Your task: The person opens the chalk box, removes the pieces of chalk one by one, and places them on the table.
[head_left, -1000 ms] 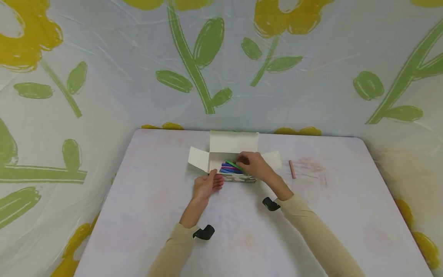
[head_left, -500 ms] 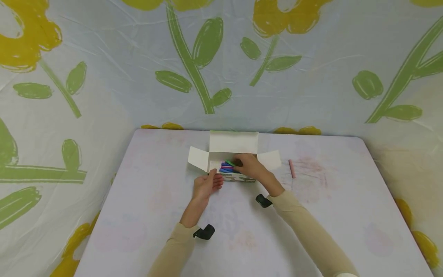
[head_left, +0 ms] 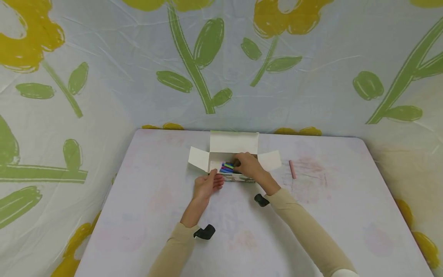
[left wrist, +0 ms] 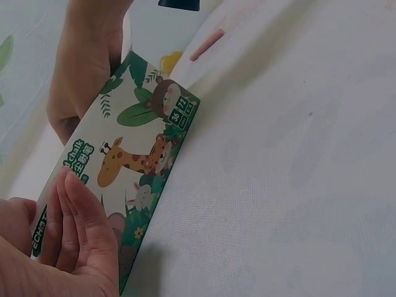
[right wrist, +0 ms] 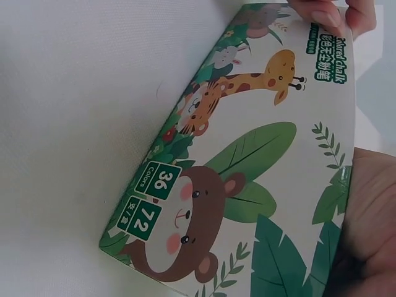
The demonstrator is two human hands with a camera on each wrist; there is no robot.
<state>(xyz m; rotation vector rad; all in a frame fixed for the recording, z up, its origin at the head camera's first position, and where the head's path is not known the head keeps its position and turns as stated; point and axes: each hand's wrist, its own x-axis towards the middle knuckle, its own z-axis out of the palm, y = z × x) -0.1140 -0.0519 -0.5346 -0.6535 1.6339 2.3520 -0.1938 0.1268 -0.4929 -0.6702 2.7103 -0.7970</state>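
An open chalk box (head_left: 238, 177), printed with cartoon animals, stands on the table with its flaps spread. Several chalk sticks (head_left: 226, 170), blue, pink and green, lie side by side in it. My left hand (head_left: 205, 186) grips the near wall at the left, thumb over the rim and fingers against the printed front (left wrist: 133, 161). Reaching over that wall, my right hand (head_left: 250, 164) has its curled fingers down inside the box, at the right end of a green chalk stick (head_left: 228, 166). Its fingertips are hidden in the head view and behind the box in both wrist views.
A pink chalk stick (head_left: 292, 169) lies on the white table (head_left: 166, 238) to the right of the box, beside reddish smudges. The box's side flaps (head_left: 270, 159) stick out left and right, and its lid (head_left: 234, 142) stands up behind. A flowered cloth (head_left: 311, 88) hangs behind the table.
My right hand has moved left and lower into the box. The green chalk stick, slanted across the others before, now lies along them. The left hand has stayed put.
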